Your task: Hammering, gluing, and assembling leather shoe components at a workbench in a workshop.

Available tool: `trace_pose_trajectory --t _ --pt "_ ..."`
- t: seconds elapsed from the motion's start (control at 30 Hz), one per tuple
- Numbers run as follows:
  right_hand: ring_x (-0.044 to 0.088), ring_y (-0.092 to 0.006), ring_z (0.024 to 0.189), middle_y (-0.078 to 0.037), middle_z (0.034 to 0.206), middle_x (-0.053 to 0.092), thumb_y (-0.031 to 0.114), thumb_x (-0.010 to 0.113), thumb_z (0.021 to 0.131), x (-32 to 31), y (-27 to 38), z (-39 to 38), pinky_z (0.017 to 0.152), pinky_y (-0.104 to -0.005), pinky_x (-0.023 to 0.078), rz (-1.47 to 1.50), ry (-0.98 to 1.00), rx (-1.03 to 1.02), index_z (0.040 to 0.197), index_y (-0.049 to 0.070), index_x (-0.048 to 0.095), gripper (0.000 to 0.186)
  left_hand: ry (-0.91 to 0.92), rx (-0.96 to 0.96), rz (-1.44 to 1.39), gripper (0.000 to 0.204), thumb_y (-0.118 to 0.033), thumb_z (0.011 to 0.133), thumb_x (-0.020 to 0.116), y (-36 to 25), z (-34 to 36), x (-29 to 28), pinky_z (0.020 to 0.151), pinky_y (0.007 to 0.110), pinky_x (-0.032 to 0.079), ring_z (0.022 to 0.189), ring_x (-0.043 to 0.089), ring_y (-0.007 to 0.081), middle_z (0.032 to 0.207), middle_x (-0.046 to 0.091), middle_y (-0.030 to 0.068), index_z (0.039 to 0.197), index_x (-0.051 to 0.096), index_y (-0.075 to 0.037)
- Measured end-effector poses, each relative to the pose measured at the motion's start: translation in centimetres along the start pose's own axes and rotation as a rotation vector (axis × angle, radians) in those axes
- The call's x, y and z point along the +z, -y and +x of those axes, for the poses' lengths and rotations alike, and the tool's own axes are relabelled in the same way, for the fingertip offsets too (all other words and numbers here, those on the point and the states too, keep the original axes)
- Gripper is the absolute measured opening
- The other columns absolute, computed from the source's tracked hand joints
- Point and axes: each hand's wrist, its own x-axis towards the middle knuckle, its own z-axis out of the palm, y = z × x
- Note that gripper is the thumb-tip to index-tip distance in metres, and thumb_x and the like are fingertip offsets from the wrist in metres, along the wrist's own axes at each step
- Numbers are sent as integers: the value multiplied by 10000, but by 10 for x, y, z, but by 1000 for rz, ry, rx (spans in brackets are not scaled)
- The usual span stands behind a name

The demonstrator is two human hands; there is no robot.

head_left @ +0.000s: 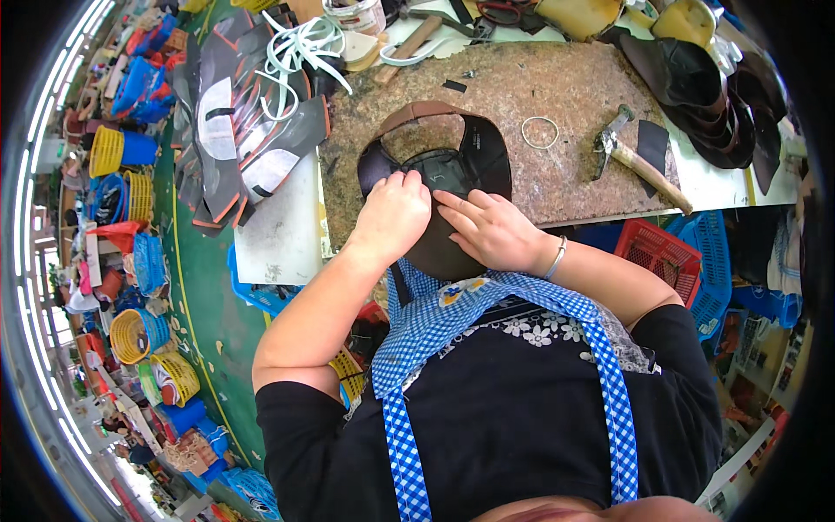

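Note:
A dark brown-and-black leather piece (pixel 487 152), with a curved band over an opening, rests at the bench's front, on the stone slab (pixel 565 78). My left hand (pixel 396 213) has its fingers curled tightly on the piece's inner left side; the fingertips are partly hidden. My right hand (pixel 491 226) lies on the piece's right part, fingers stretched out and close to my left hand. Right of them are a hammer (pixel 652 178) with a wooden handle, a pale loop (pixel 540 132) and a dark flat strip (pixel 653 139).
Stacked grey uppers (pixel 217 122) with white laces (pixel 291 43) lie left; nested dark leather pieces (pixel 696 96) lie right. Tools and containers (pixel 352 13) line the back. Red (pixel 657 244) and blue crates (pixel 713 252) sit below the bench. A green aisle (pixel 200 296) with many baskets runs left.

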Motion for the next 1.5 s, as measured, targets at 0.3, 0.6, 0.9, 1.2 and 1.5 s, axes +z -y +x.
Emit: trace_pose_trajectory --t 0.3,0.6,0.9,1.2,1.5 --pt "587 -232 902 -234 1352 513 175 638 737 0 1 4 686 -344 508 -57 73 35 1023 10 592 334 -136 -312 -213 287 -130 708 701 -5 12 -16 777 404 534 915 628 312 988 596 134 950 595 -20" --pt "591 -238 828 -311 1323 503 192 600 763 6 7 0 647 -322 487 -259 124 -27 1047 -29 582 360 -25 -57 -72 327 -122 781 684 11 20 -5 837 380 526 963 621 284 1137 621 122 1102 656 -66" --pt "639 -254 724 -308 1231 540 181 594 774 2 5 2 621 -345 519 -217 190 -31 1031 -30 569 334 -104 -90 -71 341 -76 776 602 1 28 -8 876 405 495 1028 589 300 1082 634 139 1109 631 -7" --pt "624 -285 839 -89 887 647 139 610 814 -41 -128 84 717 -379 529 -233 -462 159 865 80 633 82 -130 -20 28 228 -87 790 537 -3 22 12 753 378 529 922 595 277 946 608 144 962 615 40" --pt "616 -277 962 -107 937 642 131 615 776 -29 -172 87 854 -385 511 -444 15 113 885 55 684 149 -77 -160 -211 357 -200 844 696 -9 13 -21 883 351 506 1065 620 290 1148 633 174 1127 635 9"
